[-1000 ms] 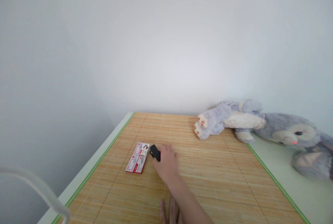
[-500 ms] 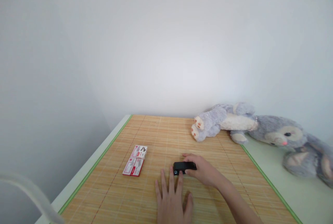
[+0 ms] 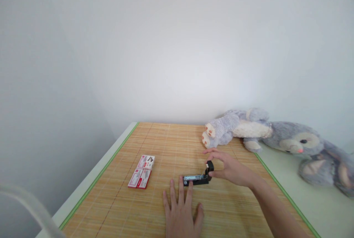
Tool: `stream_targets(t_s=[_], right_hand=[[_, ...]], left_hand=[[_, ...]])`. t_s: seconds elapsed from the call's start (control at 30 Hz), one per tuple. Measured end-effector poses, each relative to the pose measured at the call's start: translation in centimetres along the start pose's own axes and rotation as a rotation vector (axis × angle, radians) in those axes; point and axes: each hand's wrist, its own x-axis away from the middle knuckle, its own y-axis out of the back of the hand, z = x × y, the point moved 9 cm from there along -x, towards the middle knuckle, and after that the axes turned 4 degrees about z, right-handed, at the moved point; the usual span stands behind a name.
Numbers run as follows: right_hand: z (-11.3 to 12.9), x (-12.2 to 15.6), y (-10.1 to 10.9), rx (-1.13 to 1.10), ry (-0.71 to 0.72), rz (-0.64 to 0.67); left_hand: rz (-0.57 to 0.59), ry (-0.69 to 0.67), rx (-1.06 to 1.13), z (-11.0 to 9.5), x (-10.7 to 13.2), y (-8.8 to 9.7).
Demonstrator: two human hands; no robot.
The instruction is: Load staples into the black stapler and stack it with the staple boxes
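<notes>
A small black stapler [image 3: 197, 178] lies on the bamboo mat [image 3: 166, 146], its top arm swung up at the right end so the metal channel shows. My right hand [image 3: 231, 168] pinches that raised top arm between thumb and fingers. Flat on the mat lies my left hand [image 3: 182, 210], fingers spread, its fingertips touching the stapler's left end. Two small red-and-white boxes [image 3: 142, 171] lie side by side to the left, apart from both hands.
A grey plush rabbit [image 3: 276, 135] lies along the wall at the back right, partly on the pale green tabletop [image 3: 309, 190]. The mat has green borders. A blurred white curved bar [image 3: 30, 205] crosses the lower left corner. White walls stand behind.
My right hand carried the stapler from beside the boxes to the mat's middle, then lifted its top arm open. My left hand came forward and laid flat against the stapler.
</notes>
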Motion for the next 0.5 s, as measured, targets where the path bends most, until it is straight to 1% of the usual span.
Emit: stream_targets(t_s=[0.07, 0.13, 0.2, 0.23, 0.33, 0.4, 0.43, 0.47, 0.5], right_hand=[[-2.7, 2.0, 1.6, 0.007, -0.052, -0.051], [-5.7, 3.8, 2.1, 0.008, -0.115, -0.099], [-8.4, 5.1, 1.8, -0.021, -0.166, -0.146], [-9.5, 5.6, 1.3, -0.049, -0.179, -0.156], [-11.7, 6.8, -0.5, -0.140, -0.209, -0.175], [-12.6, 7.9, -1.3, -0.156, -0.223, -0.236], [-12.9, 8.6, -1.6, -0.156, -0.233, -0.284], [-13.3, 9.4, -1.8, -0.161, -0.247, -0.342], [-13.5, 10.2, -2.1, -0.174, -0.262, -0.400]], left_hand=[[-0.005, 0.015, -0.011, -0.1, -0.1, 0.1], [-0.019, 0.036, -0.028, -0.3, -0.1, 0.2], [-0.028, 0.052, -0.032, -0.3, -0.2, 0.2], [-0.027, 0.050, -0.023, -0.3, -0.3, 0.2], [-0.002, -0.019, 0.038, 0.2, -0.6, 0.3], [-0.024, -0.082, 0.053, 1.3, -0.7, 1.3], [-0.063, -0.092, 0.043, 2.2, -0.7, 2.3], [-0.123, -0.083, 0.019, 3.4, -0.7, 3.6], [-0.208, -0.039, -0.012, 5.0, -0.6, 5.2]])
